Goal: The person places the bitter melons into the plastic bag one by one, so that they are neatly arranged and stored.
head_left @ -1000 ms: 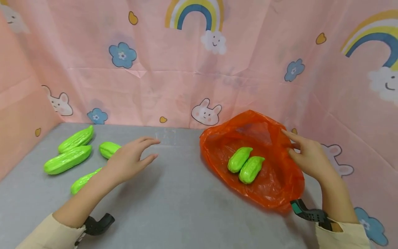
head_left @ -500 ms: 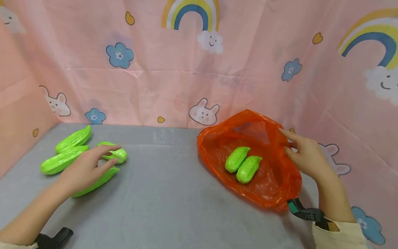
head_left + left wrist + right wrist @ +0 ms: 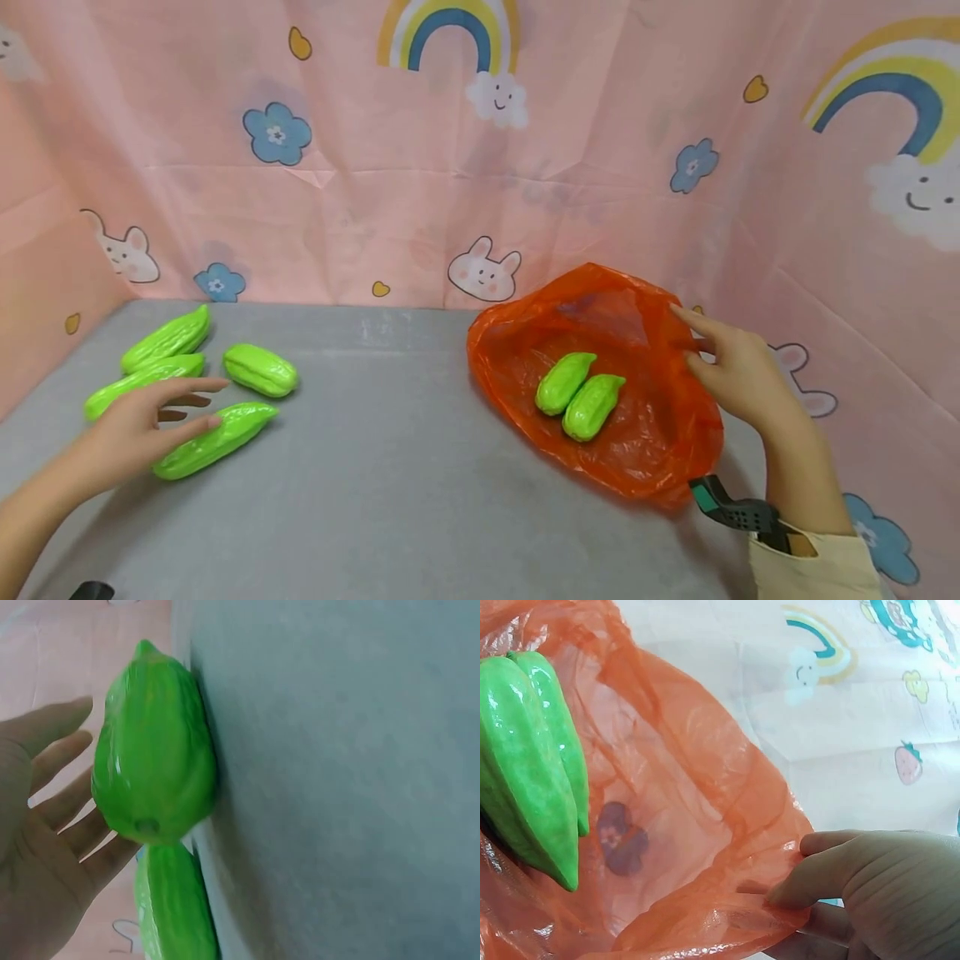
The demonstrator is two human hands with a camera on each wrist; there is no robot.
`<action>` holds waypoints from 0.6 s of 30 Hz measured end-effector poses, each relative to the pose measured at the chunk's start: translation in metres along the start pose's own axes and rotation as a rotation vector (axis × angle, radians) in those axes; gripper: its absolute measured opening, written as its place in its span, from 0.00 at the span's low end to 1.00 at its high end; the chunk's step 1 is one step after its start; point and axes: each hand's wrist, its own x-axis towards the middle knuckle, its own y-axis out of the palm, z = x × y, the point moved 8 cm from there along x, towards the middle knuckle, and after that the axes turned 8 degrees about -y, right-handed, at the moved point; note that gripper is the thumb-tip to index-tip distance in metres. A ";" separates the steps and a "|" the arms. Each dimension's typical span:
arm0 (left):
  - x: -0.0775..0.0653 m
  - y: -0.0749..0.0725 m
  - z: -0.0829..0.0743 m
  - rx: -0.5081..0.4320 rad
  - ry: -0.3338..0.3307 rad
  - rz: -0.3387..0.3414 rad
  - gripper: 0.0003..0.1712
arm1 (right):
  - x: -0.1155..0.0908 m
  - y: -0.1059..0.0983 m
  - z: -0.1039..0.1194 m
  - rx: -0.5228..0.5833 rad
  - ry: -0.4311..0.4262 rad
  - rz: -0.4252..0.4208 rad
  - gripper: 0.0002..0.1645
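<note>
My left hand (image 3: 131, 429) is over the left group of bright green ridged bitter melons, fingers spread and thumb apart. Its thumb overlaps the nearest bitter melon (image 3: 225, 437) in the head view. In the left wrist view the fingers stand beside one bitter melon (image 3: 154, 750), with a second (image 3: 176, 900) behind it. On the right, my right hand (image 3: 742, 375) pinches the rim of a red plastic bag (image 3: 667, 450) between thumb and fingers, keeping its mouth spread. Two bitter melons (image 3: 591, 408) lie side by side inside the bag.
Further bitter melons lie around the left hand: one (image 3: 260, 369) to its right and two (image 3: 167, 340) behind it. A grey table (image 3: 375, 467) spreads between them and the bag. Pink printed cloth (image 3: 360, 225) hangs behind and at both sides.
My left hand has moved left and down from beyond the melons to over the near one, its fingers now over the group. The right hand keeps its hold on the bag.
</note>
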 end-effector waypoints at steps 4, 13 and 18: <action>-0.004 0.001 0.008 -0.039 -0.025 0.033 0.25 | 0.000 0.001 -0.001 0.006 0.013 0.007 0.37; -0.006 0.013 0.010 -0.011 -0.027 0.149 0.24 | 0.000 0.002 0.000 -0.007 0.011 0.011 0.37; -0.005 0.018 -0.003 0.030 -0.006 0.181 0.23 | 0.001 0.004 0.001 -0.008 0.012 0.017 0.37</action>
